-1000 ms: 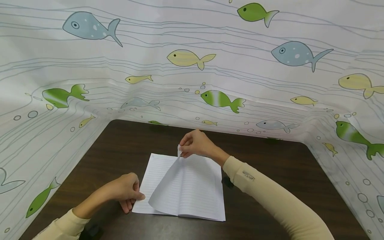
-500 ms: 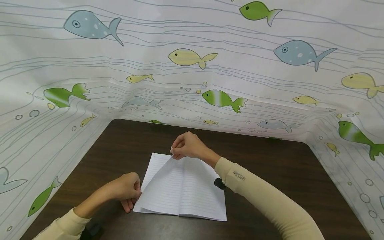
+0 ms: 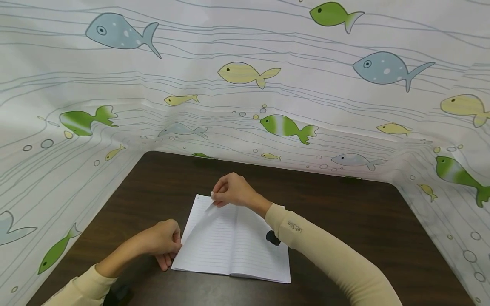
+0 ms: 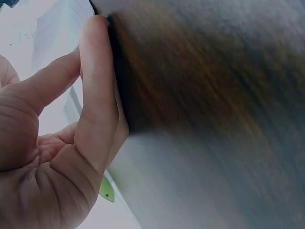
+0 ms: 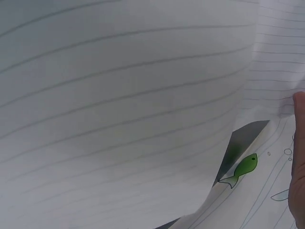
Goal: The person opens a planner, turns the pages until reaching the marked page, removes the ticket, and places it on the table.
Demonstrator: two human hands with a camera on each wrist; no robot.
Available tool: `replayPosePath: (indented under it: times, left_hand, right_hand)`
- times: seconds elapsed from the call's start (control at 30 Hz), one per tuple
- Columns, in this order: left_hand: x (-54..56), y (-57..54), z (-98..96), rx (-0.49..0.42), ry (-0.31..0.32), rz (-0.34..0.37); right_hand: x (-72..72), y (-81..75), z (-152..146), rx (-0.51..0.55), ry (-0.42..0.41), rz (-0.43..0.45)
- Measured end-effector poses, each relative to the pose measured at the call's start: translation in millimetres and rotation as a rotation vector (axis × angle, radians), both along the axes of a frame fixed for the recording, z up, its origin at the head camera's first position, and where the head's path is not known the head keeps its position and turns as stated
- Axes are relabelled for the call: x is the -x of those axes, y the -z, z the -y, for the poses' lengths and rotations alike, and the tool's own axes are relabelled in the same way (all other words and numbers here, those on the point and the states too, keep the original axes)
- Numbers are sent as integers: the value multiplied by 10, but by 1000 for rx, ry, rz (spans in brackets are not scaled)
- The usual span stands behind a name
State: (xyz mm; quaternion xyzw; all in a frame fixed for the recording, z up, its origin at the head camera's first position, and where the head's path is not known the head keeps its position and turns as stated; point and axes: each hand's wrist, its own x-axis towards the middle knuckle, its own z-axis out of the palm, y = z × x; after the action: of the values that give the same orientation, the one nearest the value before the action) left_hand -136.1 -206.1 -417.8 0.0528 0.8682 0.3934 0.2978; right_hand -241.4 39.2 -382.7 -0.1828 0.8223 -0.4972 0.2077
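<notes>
An open lined notebook (image 3: 260, 250) lies on the dark wooden table. My right hand (image 3: 231, 190) pinches the top corner of a lifted page (image 3: 208, 242) between thumb and fingertips, over the notebook's left half. In the right wrist view that page (image 5: 119, 105) curves across most of the picture, with a bit of the hand (image 5: 299, 157) at the right edge. At the notebook's left edge, my left hand (image 3: 166, 240) holds the margin with thumb and fingers, the thumb tip partly hidden by the page. The left wrist view shows the left hand (image 4: 62, 143) low beside the table surface.
The dark table (image 3: 337, 212) reaches back to a white sheet with fish drawings (image 3: 285, 127), which encloses it at the back and both sides. A small black device (image 3: 272, 238) sits under the right wrist, above the notebook's right page.
My right hand has moved left and slightly nearer, carrying the page's corner over the left half. The page has flattened towards the left edge, reaching my left hand, which stayed in place.
</notes>
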Motion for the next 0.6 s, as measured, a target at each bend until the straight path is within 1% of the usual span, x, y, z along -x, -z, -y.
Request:
replayPosePath:
  times: [0.07,0.17,0.27,0.33,0.4,0.5,0.6]
  left_hand:
    - [4,6,13,-10,5,0]
    - [15,16,49,-38,33,-4]
    - [28,20,93,-82,66,2]
    - [32,20,117,-108,71,16]
    - [38,23,127,-128,62,29]
    - [41,31,114,-134,21,53]
    - [47,34,90,-127,-21,74]
  right_hand:
    - [2,22,27,4,7,0]
    - [-1,41,67,-1,24,-13]
    - [-1,71,119,0,43,-40]
    - [-1,95,163,-2,50,-61]
    - [0,118,208,-4,56,-82]
    - [-7,139,266,-12,68,-99]
    - [-17,148,310,-18,89,-96]
